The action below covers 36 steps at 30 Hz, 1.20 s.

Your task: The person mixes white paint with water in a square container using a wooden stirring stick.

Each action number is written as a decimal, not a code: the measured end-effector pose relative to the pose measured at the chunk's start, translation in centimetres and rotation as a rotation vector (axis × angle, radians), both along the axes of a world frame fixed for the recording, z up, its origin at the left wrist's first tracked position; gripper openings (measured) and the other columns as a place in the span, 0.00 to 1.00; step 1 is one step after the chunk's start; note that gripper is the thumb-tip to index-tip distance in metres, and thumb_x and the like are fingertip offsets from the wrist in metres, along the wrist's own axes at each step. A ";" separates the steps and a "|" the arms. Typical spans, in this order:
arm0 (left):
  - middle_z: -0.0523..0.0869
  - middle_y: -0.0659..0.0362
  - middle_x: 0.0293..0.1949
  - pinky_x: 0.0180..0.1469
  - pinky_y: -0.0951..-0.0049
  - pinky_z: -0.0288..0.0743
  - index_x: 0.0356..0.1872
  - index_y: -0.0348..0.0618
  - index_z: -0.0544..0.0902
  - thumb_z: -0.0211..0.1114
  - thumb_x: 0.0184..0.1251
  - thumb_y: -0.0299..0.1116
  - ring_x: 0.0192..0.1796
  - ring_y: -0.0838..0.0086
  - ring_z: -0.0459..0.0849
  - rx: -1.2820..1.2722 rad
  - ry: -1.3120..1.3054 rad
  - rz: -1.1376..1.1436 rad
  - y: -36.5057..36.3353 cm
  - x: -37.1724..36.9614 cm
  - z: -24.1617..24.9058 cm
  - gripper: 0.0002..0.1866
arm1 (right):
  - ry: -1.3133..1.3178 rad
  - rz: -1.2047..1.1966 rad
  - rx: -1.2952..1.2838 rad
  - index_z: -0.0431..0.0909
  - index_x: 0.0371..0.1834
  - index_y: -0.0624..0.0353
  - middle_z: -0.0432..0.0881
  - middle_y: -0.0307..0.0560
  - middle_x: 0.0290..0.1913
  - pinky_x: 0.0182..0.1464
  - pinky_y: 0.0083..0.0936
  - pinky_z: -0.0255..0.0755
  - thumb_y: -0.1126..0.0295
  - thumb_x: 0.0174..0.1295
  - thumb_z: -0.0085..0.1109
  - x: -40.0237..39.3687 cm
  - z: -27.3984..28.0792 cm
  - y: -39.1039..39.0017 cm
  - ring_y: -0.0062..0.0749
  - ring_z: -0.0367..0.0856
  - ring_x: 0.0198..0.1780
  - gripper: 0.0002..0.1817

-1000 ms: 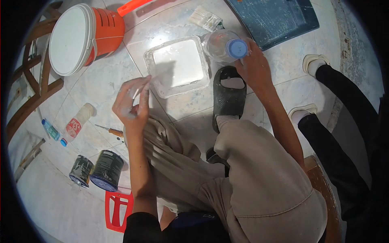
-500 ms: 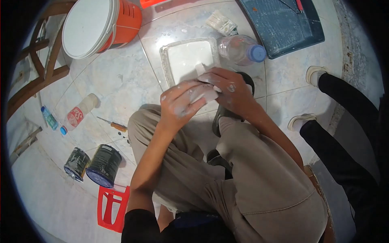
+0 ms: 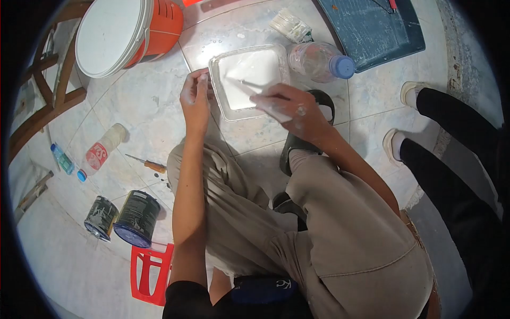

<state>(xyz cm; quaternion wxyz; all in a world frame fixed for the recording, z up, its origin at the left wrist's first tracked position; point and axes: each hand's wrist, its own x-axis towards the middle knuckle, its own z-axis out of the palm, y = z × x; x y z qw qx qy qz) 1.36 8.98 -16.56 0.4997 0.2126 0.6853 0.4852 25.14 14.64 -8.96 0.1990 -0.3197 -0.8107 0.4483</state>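
Left hand (image 3: pixel 195 95): gripping the tray's (image 3: pixel 220 109) nine-o'clock rim, fingers closed.
Right hand (image 3: pixel 289 109): pinching a thin stick (image 3: pixel 252 85), dipping into white paint (image 3: pixel 247 72).

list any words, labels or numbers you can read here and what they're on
"KC" or close to it: pale mark on the dark waistband, upside down, reading uncertain.
White letters on the red label of the fallen bottle: too blurred to read.
Labels on the two dark cans: too small to read.
Small blue-capped bottle: label unreadable.
Orange bucket, plastic container and clear bottle: no text visible.
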 end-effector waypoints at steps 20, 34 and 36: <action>0.83 0.65 0.34 0.24 0.85 0.67 0.48 0.41 0.83 0.57 0.78 0.34 0.30 0.86 0.78 0.004 0.015 0.085 -0.3 -0.5 -1.1 0.10 | -0.267 0.190 0.010 0.81 0.51 0.59 0.83 0.45 0.41 0.44 0.31 0.82 0.73 0.63 0.62 0.7 2.8 -0.5 0.37 0.85 0.44 0.13; 0.84 0.64 0.34 0.24 0.84 0.67 0.47 0.39 0.84 0.58 0.77 0.32 0.30 0.85 0.79 -0.015 0.024 0.065 -0.3 -0.6 -1.1 0.10 | -0.152 0.193 0.188 0.83 0.52 0.57 0.84 0.44 0.44 0.43 0.31 0.83 0.74 0.63 0.63 -0.1 2.2 -0.8 0.37 0.85 0.44 0.14; 0.83 0.64 0.33 0.24 0.84 0.67 0.47 0.40 0.84 0.58 0.77 0.32 0.30 0.86 0.78 -0.011 0.032 0.071 -0.3 -0.6 -1.1 0.10 | -0.214 0.188 0.117 0.83 0.52 0.57 0.83 0.44 0.44 0.43 0.33 0.83 0.74 0.62 0.63 0.5 3.5 0.0 0.38 0.84 0.43 0.15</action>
